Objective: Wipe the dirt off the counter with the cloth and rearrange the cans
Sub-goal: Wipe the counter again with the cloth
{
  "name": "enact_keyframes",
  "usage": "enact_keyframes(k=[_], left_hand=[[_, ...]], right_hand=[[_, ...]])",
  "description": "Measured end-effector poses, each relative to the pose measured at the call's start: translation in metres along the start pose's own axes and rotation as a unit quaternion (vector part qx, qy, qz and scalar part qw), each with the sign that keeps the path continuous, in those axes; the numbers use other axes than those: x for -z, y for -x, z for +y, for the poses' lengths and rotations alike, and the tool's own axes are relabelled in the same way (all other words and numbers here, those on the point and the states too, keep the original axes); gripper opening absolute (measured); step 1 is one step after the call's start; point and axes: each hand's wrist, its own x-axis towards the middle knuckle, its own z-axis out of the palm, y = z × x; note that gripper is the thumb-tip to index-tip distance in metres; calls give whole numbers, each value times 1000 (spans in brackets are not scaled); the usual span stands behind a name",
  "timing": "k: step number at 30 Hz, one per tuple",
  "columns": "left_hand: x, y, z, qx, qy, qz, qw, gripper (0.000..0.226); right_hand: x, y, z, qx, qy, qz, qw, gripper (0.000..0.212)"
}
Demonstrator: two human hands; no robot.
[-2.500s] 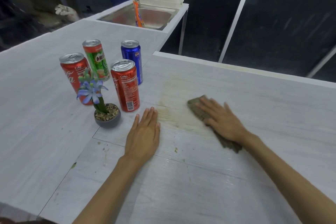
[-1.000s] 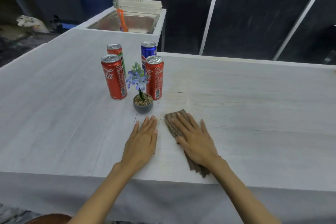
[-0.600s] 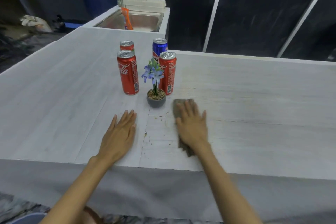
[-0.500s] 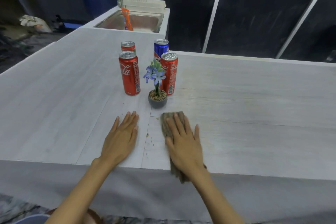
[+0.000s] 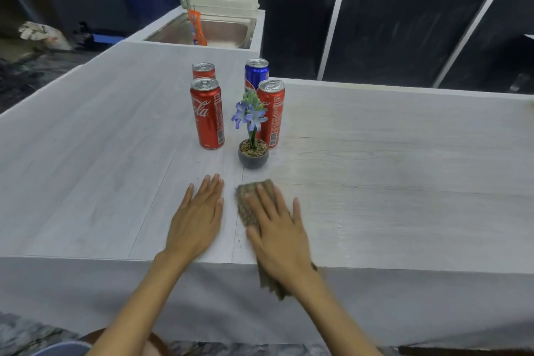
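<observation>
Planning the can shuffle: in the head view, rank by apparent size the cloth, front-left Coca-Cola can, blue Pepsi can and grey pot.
1. cloth, though partly under the right hand
2. front-left Coca-Cola can
3. blue Pepsi can and grey pot: about alike; the Pepsi can stands farther back, partly hidden.
</observation>
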Motion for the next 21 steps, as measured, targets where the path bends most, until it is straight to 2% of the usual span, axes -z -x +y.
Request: enact_keyframes(k=[2,3,6,8,10,14,17,19,21], left_hand=[[0,0,-1,-2,5,3,1000,49],[0,1,-2,-3,2,4,1000,49],[0,2,-2,-5,-6,1,1000,49],[0,1,-1,-2,1,3,1000,49],[1,1,0,2,3,3,1000,49],[1,0,0,3,2,-9,1000,49],[3,0,0,-1,1,-12,1000,49],[4,3,2,-10,-15,-7,1000,49],[5,6,9,-23,-12,-1,1000,49]], right_hand=[[6,24,23,37,11,-15,999,59],[13,30,44,27,20,-20,999,59],[40,13,102,-109,46,-40,992,58],[46,-11,99,-171,42,-30,984,55],[33,-28,63,-154,26,-13,988,56],[-1,-6,-19,-21,-5,-7,1000,60],[6,24,5,-2,6,-21,1000,62],[22,36,57,-67,38,1,997,59],[44,33,110,-178,43,4,983,58]])
